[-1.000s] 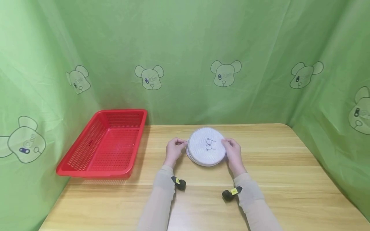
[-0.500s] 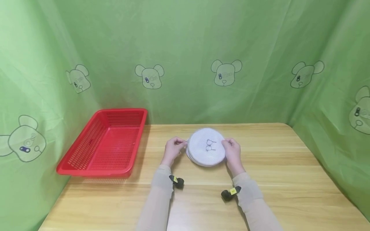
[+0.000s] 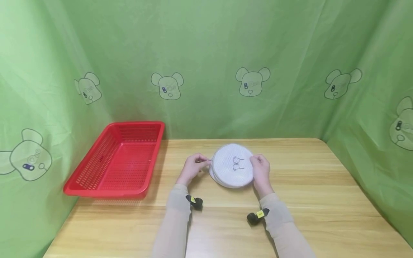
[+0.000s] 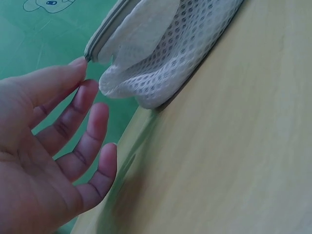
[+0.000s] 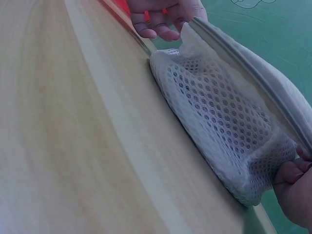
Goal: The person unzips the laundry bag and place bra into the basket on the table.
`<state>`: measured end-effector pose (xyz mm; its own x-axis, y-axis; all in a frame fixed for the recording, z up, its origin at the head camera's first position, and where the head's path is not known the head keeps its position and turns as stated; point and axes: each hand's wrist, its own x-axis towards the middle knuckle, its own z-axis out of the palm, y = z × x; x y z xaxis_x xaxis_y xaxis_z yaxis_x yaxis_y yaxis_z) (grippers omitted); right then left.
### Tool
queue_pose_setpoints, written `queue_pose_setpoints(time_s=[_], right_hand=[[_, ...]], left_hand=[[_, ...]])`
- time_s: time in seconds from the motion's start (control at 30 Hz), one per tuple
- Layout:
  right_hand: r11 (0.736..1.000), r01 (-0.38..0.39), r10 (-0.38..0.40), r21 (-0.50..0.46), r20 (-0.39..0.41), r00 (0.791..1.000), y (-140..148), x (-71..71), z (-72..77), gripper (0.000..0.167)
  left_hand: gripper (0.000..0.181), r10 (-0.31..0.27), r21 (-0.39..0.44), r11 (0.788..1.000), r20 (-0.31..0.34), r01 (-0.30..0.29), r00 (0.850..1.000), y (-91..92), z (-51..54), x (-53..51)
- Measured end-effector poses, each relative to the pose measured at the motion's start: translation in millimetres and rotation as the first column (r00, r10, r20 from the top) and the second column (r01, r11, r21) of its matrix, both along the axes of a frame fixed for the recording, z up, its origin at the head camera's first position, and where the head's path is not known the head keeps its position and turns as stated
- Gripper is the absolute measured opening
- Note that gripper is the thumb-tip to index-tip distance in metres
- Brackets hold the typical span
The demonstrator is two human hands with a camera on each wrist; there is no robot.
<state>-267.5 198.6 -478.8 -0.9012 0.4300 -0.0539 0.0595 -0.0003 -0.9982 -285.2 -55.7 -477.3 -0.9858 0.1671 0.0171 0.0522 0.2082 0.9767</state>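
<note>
A round white mesh laundry bag [image 3: 233,166] with a bra drawing on its lid stands on the table in front of me. A zipper [image 5: 243,70] runs around its rim, and the soft mesh side wall [image 4: 190,44] sags below it. At the bag's left edge my left hand [image 3: 194,166] pinches the zipper's end between thumb and index finger, the other fingers [image 4: 80,158] loosely bent beneath. Opposite, my right hand [image 3: 260,170] grips the right edge. In the right wrist view only a part of that hand [image 5: 296,192] shows, curled at the bag's rim.
A red plastic basket [image 3: 154,168] with slotted walls stands at the left of the wooden table [image 3: 309,215]. Green curtains [image 3: 206,39] printed with bear heads enclose the back and both sides. Each wrist carries a small black camera [image 3: 253,218].
The bag has shifted slightly right and toward me. My left forearm has swung a little to the left, while its fingertips stay on the bag's edge. The right hand's hold continues.
</note>
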Motion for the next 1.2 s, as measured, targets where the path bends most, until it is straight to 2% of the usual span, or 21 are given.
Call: queue_pose_setpoints(time_s=[0.2, 0.7, 0.93, 1.2], right_hand=[[1.000, 0.000, 0.000, 0.000, 0.023, 1.000, 1, 0.7, 1.1, 0.009], [1.000, 0.000, 0.001, -0.019, 0.044, 0.999, 0, 0.9, 0.7, 0.009], [1.000, 0.018, -0.018, -0.019, 0.038, 0.999, 0, 0.6, 0.5, 0.009], [0.999, 0.034, -0.034, -0.003, 0.013, 0.999, 1, 0.9, 0.3, 0.008]], left_hand=[[0.018, -0.043, -0.005, 0.999, 0.005, 0.043, 0.999, -2.8, 2.2, 0.7], [0.022, -0.086, -0.018, 0.996, 0.015, 0.087, 0.996, -4.8, -1.3, -1.6], [0.020, -0.118, -0.027, 0.993, 0.013, 0.118, 0.993, -3.8, 31.7, 20.6], [0.020, -0.147, -0.029, 0.989, 0.034, 0.148, 0.989, -5.2, 32.8, 21.7]])
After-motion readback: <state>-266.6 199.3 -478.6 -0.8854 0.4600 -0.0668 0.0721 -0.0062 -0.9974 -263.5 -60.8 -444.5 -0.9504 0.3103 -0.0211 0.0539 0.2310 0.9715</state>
